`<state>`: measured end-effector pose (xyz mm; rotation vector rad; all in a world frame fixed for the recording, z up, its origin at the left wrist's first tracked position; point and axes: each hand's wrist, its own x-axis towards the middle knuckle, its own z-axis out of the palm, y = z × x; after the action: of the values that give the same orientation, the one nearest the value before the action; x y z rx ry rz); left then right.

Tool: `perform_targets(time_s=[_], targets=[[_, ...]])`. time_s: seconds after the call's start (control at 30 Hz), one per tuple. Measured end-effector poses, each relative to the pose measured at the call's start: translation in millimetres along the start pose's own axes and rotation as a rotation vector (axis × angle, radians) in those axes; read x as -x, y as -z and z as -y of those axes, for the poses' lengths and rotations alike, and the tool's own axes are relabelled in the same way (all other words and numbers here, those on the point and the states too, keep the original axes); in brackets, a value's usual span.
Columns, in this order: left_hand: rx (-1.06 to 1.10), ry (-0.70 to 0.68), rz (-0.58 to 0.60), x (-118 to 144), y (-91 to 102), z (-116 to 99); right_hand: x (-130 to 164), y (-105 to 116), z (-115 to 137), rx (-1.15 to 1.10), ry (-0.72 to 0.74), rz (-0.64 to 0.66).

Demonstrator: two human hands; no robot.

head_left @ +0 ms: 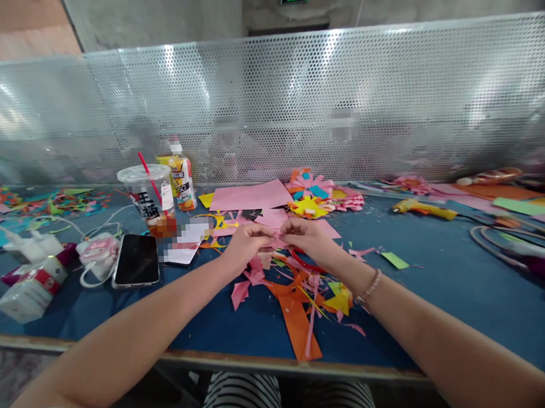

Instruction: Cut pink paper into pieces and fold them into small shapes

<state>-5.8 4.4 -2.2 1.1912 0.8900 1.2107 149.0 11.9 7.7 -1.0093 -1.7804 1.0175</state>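
Note:
Both of my hands meet over the middle of the table, pinching a small piece of pink paper [278, 240] between them. My left hand [248, 245] has its thumb and fingertips closed on the paper's left side. From the other side my right hand [308, 241] grips it the same way; the fingers cover much of the piece. Under and in front of them lie pink paper scraps [249, 284], an orange paper strip [299, 324] and yellow scraps [340, 298]. Something red and curved, perhaps scissor handles [305, 262], shows partly beneath my right hand.
Behind my hands are a pink sheet [251, 196] and paper flowers [309, 206]. To the left stand a plastic cup [147, 198], a drink bottle [183, 181] and a phone [136, 260]. A yellow glue gun [423, 209] lies right, its cord trailing. A perforated metal screen [285, 94] bounds the back.

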Motion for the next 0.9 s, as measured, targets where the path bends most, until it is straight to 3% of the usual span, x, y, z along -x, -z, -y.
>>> perform_targets(time_s=[0.37,0.9], targets=[[0.121,0.046,0.004,0.2,-0.1,-5.7,2.0,-1.1,5.7,0.045,0.054,-0.013],[0.01,0.028,0.05,1.6,2.4,-2.0,0.5,-0.3,1.0,-0.068,0.041,0.04]])
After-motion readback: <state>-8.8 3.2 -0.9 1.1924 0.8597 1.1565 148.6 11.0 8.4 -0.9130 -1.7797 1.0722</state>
